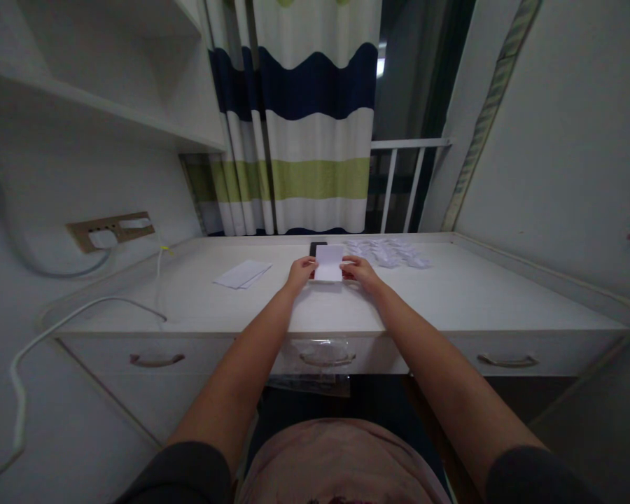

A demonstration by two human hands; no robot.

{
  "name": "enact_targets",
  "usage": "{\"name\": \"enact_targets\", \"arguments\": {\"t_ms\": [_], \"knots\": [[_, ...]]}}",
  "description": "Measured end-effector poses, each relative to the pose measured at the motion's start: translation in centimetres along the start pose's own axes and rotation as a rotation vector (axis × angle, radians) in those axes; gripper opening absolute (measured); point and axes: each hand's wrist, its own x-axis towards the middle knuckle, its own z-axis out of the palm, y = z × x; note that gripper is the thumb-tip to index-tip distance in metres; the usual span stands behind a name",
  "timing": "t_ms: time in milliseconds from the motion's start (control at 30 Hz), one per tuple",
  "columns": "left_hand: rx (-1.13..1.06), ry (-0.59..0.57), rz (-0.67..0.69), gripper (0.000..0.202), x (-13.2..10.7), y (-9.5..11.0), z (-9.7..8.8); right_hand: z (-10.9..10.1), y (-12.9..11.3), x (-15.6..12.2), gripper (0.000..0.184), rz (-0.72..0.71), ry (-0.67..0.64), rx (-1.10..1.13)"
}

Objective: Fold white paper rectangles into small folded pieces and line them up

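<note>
A small white sheet of paper (pixel 329 263) is held at the middle of the desk, a little over its surface. My left hand (pixel 301 271) grips its left edge, thumb and fingers closed. On the opposite edge, my right hand (pixel 360 271) pinches the paper in the same way. Behind the sheet a flat black object (pixel 318 246) shows only in part, so its kind is hidden. White paper sheets (pixel 243 274) lie overlapping to the left of my left hand. Beyond my right hand is a spread of small, clear-and-white crinkled pieces (pixel 387 252), too small to make out.
The white desk (pixel 477 294) meets walls on both sides and a striped curtain (pixel 320 140) at the back. A white cable (pixel 99 302) lies over its left end, below a wall socket (pixel 110 232). Drawers with handles (pixel 507 361) run along the front, and clear plastic (pixel 323 350) hangs there.
</note>
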Motion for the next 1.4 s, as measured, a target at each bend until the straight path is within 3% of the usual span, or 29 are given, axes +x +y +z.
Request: {"name": "enact_targets", "arguments": {"t_ms": [133, 233, 600, 833, 933, 1033, 1200, 1400], "knots": [[-0.088, 0.013, -0.043, 0.027, 0.04, 0.13, 0.03, 0.00, -0.27, -0.05, 0.022, -0.019, -0.023, 0.007], [-0.148, -0.054, -0.042, 0.019, -0.15, 0.31, 0.01, -0.09, -0.36, -0.09, 0.017, -0.057, -0.056, -0.024], [-0.145, -0.152, -0.032, 0.013, -0.64, 0.57, -0.03, -0.17, -0.42, -0.29, 0.012, -0.068, -0.073, -0.017], [0.035, -0.191, 0.049, 0.059, -0.82, 0.33, -0.06, -0.08, 0.08, -0.20, 0.023, -0.050, -0.113, -0.091], [0.043, -0.198, 0.053, 0.070, -0.81, 0.32, 0.00, -0.03, 0.27, -0.06, 0.021, -0.012, -0.183, -0.140], [0.023, -0.151, 0.036, 0.062, -0.61, 0.26, 0.03, -0.07, 0.33, 0.05, 0.016, 0.002, -0.233, -0.146], [0.075, -0.107, 0.004, 0.028, -0.18, 0.09, -0.06, -0.11, 0.42, 0.12, 0.021, 0.029, -0.217, -0.078], [0.079, -0.132, 0.022, 0.029, -0.28, 0.00, 0.02, 0.02, 0.19, 0.02, 0.021, 0.002, -0.163, -0.055]]}}
